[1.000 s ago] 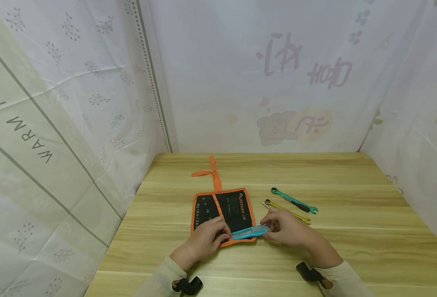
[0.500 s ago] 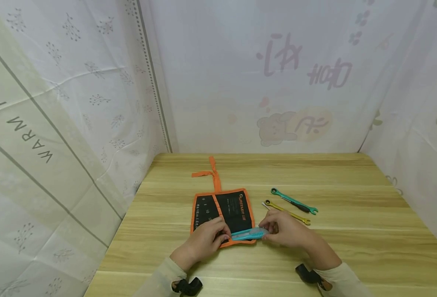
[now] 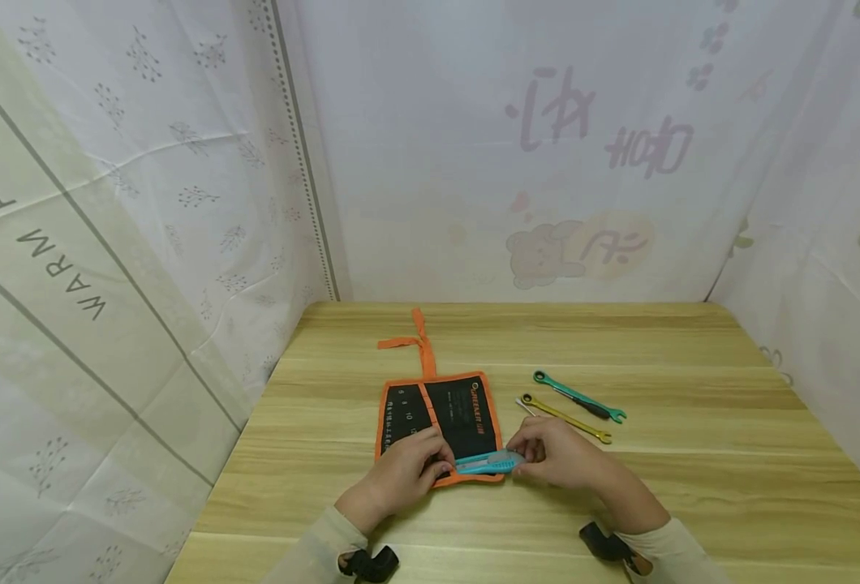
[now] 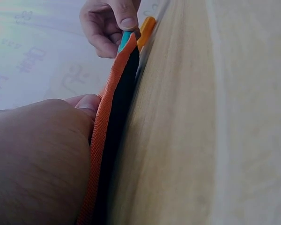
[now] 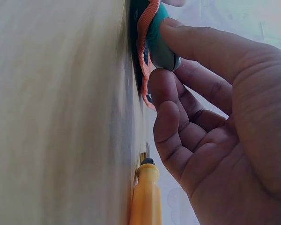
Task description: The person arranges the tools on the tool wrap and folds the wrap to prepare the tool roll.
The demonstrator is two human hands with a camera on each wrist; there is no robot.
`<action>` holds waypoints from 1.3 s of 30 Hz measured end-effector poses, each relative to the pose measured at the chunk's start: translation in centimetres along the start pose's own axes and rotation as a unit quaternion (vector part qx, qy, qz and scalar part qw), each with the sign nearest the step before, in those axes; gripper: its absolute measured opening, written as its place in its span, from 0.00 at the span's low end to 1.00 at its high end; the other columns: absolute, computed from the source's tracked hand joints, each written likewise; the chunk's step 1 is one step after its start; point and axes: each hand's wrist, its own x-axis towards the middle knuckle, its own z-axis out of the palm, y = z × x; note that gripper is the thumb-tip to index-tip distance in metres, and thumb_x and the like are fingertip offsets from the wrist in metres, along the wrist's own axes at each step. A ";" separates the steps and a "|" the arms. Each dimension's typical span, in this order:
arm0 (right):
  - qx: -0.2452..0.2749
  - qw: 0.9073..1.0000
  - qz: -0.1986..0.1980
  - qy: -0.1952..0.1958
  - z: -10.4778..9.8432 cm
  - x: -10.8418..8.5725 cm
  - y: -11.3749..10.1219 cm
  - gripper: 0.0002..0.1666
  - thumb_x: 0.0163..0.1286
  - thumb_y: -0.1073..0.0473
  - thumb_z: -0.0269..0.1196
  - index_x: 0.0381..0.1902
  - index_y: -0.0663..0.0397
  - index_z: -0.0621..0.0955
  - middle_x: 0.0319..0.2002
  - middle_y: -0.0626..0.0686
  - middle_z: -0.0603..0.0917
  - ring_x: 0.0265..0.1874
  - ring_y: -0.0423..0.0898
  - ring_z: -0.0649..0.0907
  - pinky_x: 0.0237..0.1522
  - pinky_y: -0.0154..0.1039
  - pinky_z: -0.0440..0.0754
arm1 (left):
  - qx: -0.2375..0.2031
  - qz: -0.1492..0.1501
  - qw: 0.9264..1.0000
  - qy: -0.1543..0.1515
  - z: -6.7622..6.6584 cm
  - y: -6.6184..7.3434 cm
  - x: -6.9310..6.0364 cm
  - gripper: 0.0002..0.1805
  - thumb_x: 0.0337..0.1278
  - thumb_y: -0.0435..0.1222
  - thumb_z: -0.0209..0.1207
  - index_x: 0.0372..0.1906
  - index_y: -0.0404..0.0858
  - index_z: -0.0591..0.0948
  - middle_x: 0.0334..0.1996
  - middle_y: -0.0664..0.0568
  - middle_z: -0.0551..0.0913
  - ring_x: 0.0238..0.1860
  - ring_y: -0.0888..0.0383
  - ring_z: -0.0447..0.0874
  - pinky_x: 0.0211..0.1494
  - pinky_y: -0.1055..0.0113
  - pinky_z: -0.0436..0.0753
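Observation:
A turquoise utility knife [image 3: 483,463] lies across the lower right of a black tool pouch [image 3: 466,422] with orange trim. My right hand [image 3: 557,450] pinches the knife's right end between thumb and fingers. In the right wrist view the knife's rounded grey end [image 5: 165,57] shows at the thumb. My left hand [image 3: 410,468] grips the pouch's lower part, close to the knife's other end. Its thumb presses at the orange trim [image 4: 105,108] in the left wrist view. The left fingertips are largely hidden.
Right of the pouch lie a green ratchet wrench [image 3: 579,395], a slim dark-handled tool [image 3: 592,405] and a yellow ratchet wrench [image 3: 565,417]. A screwdriver [image 5: 146,192] with an orange-yellow handle lies under the right hand. The pouch's orange strap [image 3: 426,357] stretches toward the back.
The right hand has moved slightly left, sliding the utility knife further over the pouch toward the left hand. The left hand and the pouch have stayed in place.

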 end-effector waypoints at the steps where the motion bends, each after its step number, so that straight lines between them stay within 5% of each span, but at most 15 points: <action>1: 0.001 1.000 -0.001 0.000 0.0 0.0 0.0 0.14 0.63 0.58 0.79 0.45 0.39 0.90 0.35 0.42 0.82 0.33 0.39 0.81 0.36 0.35 0.83 | 0.001 0.001 1.000 0.000 0.0 0.0 0.0 0.02 0.75 0.42 0.63 0.41 0.52 0.83 0.38 0.67 0.76 0.34 0.72 0.74 0.40 0.75 0.79; 39: -0.053 0.997 -0.018 -0.047 0.1 1.6 -1.8 0.11 0.68 0.59 0.76 0.47 0.45 0.91 0.37 0.36 0.81 0.33 0.34 0.80 0.36 0.34 0.82 | 0.010 -0.002 1.000 0.010 0.1 0.1 0.2 0.04 0.73 0.39 0.65 0.41 0.54 0.83 0.39 0.68 0.77 0.36 0.71 0.76 0.43 0.72 0.81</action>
